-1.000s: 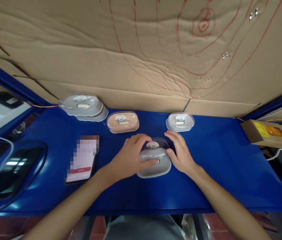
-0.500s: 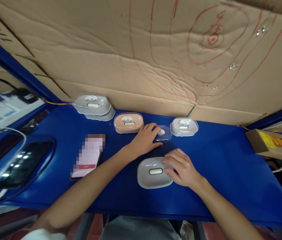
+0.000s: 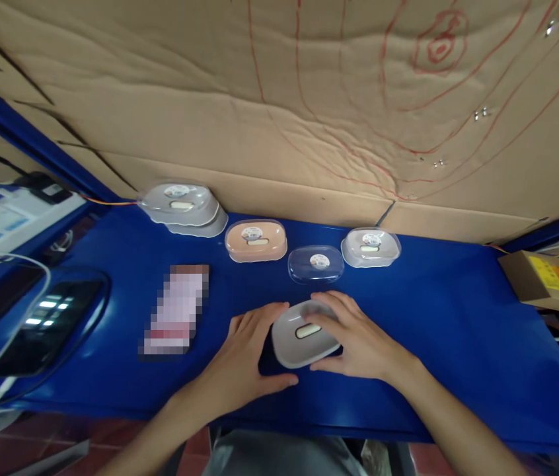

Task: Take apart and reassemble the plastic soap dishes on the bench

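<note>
A shallow grey dish [image 3: 287, 340] with a pale oval piece in its middle is slightly tilted near the front of the blue table. My right hand [image 3: 353, 337] grips its right side, fingers over the far rim and thumb at the near edge. At the dish's left side, my left hand [image 3: 247, 354] is spread with thumb and fingers apart, holding nothing. Beyond the dish lies a clear lid [image 3: 302, 266] with a round sticker. A lidded pink dish [image 3: 274, 244] stands left of that lid, and a lidded grey dish [image 3: 386, 250] stands to its right.
Stacked grey dishes [image 3: 200, 215] stand at the back left. A phone [image 3: 175, 311] with a blurred screen and a dark phone [image 3: 49, 324] with a white cable lie on the left. Cardboard [image 3: 200, 125] rises behind the table [image 3: 438, 330]; a brown box [image 3: 532, 281] sits at the right.
My left hand has left the clear lid and come down to the left of the grey dish. My right hand has closed further round the dish, which has turned and tilted slightly.
</note>
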Demonstrator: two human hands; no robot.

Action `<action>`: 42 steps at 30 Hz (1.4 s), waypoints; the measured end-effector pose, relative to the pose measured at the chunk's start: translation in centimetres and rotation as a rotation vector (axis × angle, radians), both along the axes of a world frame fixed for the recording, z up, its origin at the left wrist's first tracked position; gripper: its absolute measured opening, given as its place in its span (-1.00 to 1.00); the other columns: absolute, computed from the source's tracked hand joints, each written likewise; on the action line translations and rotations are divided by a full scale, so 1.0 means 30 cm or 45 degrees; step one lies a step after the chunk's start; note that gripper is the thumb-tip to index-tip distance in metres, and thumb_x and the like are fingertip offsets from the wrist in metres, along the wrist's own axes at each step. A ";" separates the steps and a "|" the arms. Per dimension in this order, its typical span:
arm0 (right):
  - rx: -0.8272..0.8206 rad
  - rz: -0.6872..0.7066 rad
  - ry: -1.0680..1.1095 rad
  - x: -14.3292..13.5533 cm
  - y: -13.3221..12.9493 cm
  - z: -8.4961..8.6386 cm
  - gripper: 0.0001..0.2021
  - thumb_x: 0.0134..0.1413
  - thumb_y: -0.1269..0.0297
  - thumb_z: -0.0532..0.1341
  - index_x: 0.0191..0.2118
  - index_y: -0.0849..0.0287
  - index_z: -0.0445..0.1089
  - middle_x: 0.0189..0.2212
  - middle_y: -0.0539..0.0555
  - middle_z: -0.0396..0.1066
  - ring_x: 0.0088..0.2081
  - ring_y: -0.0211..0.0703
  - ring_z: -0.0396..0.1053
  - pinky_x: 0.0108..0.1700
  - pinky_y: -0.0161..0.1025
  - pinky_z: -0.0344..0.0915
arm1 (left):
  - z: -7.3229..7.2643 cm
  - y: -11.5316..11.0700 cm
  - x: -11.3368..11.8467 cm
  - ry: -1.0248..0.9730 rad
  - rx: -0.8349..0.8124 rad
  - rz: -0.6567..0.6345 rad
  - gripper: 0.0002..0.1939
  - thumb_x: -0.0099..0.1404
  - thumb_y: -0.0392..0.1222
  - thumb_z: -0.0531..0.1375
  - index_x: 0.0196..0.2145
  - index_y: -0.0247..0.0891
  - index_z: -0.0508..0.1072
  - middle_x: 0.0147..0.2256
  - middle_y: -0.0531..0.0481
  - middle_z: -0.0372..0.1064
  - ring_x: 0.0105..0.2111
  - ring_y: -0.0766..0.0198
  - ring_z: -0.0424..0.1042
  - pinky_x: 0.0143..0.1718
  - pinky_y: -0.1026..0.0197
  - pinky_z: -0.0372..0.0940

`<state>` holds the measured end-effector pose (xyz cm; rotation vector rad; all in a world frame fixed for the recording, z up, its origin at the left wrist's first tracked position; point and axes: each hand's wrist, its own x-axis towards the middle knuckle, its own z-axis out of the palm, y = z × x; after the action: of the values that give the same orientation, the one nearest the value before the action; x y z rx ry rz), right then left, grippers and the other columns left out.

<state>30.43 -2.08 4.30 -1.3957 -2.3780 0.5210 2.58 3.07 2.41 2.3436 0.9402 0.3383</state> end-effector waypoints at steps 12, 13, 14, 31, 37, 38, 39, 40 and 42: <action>-0.135 -0.060 0.341 0.023 0.011 -0.006 -0.34 0.12 -0.06 0.47 0.23 0.06 0.29 0.30 0.30 0.26 0.32 0.16 0.32 0.30 0.07 0.35 | -0.034 -0.097 0.047 -0.074 -0.021 0.281 -0.07 0.17 -0.24 0.40 0.35 0.03 0.01 0.23 -0.15 0.37 0.13 -0.14 0.43 0.12 -0.20 0.28; -0.132 -0.068 0.368 0.034 0.016 -0.001 -0.35 0.14 -0.07 0.45 0.24 0.05 0.28 0.30 0.29 0.28 0.31 0.15 0.34 0.29 0.06 0.36 | -0.032 -0.101 0.042 -0.069 -0.028 0.284 -0.05 0.19 -0.24 0.39 0.37 0.04 -0.02 0.24 -0.15 0.36 0.12 -0.14 0.43 0.12 -0.20 0.28; -0.121 -0.086 0.380 0.047 0.021 0.003 -0.37 0.17 -0.08 0.42 0.24 0.04 0.29 0.30 0.28 0.30 0.30 0.15 0.36 0.28 0.06 0.36 | -0.030 -0.105 0.036 -0.064 -0.029 0.284 -0.04 0.20 -0.24 0.38 0.39 0.04 -0.05 0.24 -0.16 0.36 0.12 -0.14 0.43 0.11 -0.20 0.29; 0.123 -0.238 0.080 0.054 0.057 -0.078 -0.20 0.30 -0.12 0.31 0.49 -0.06 -0.03 0.56 0.25 -0.24 0.56 0.32 -0.24 0.46 0.40 -0.06 | -0.016 -0.172 -0.002 0.007 -0.042 -0.001 -0.06 0.16 -0.25 0.42 0.41 0.05 0.14 0.44 -0.18 0.16 0.30 -0.26 0.30 0.27 -0.37 0.13; 0.088 -0.229 0.046 0.059 0.053 -0.067 -0.22 0.33 -0.09 0.30 0.50 -0.10 -0.04 0.54 0.25 -0.14 0.54 0.33 -0.16 0.43 0.39 0.02 | -0.032 -0.178 0.010 -0.038 -0.037 0.011 -0.09 0.28 -0.08 0.42 0.45 0.05 0.07 0.41 -0.17 0.22 0.31 -0.23 0.29 0.30 -0.36 0.11; 0.083 -0.235 0.048 0.061 0.054 -0.069 -0.23 0.33 -0.07 0.30 0.49 -0.10 -0.01 0.53 0.25 -0.09 0.53 0.32 -0.10 0.42 0.38 0.05 | -0.038 -0.178 0.009 -0.059 -0.034 0.030 -0.09 0.29 -0.09 0.42 0.45 0.05 0.06 0.40 -0.17 0.25 0.31 -0.22 0.30 0.31 -0.35 0.11; 0.081 -0.244 0.063 0.063 0.056 -0.072 -0.25 0.33 -0.05 0.31 0.48 -0.10 0.01 0.51 0.26 -0.03 0.51 0.30 -0.05 0.41 0.36 0.08 | -0.044 -0.178 0.008 -0.084 -0.034 0.051 -0.08 0.28 -0.09 0.43 0.44 0.05 0.06 0.38 -0.17 0.27 0.30 -0.21 0.31 0.32 -0.35 0.11; 0.082 -0.256 0.093 0.064 0.056 -0.072 -0.27 0.33 -0.04 0.32 0.47 -0.09 0.04 0.48 0.26 0.03 0.49 0.29 0.01 0.40 0.34 0.12 | -0.050 -0.176 0.006 -0.111 -0.037 0.079 -0.06 0.26 -0.09 0.44 0.44 0.05 0.06 0.37 -0.17 0.28 0.30 -0.22 0.32 0.32 -0.35 0.10; 0.090 -0.268 0.179 0.065 0.054 -0.066 -0.27 0.30 -0.04 0.34 0.45 -0.07 0.09 0.45 0.26 0.09 0.46 0.27 0.07 0.39 0.31 0.16 | -0.058 -0.170 0.004 -0.180 -0.057 0.166 -0.07 0.24 -0.11 0.46 0.42 0.05 0.07 0.35 -0.19 0.29 0.30 -0.23 0.31 0.32 -0.35 0.13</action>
<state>32.40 -0.45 2.32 -1.5029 -2.0896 0.4579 2.71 -2.02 0.66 2.1913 1.0232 0.5231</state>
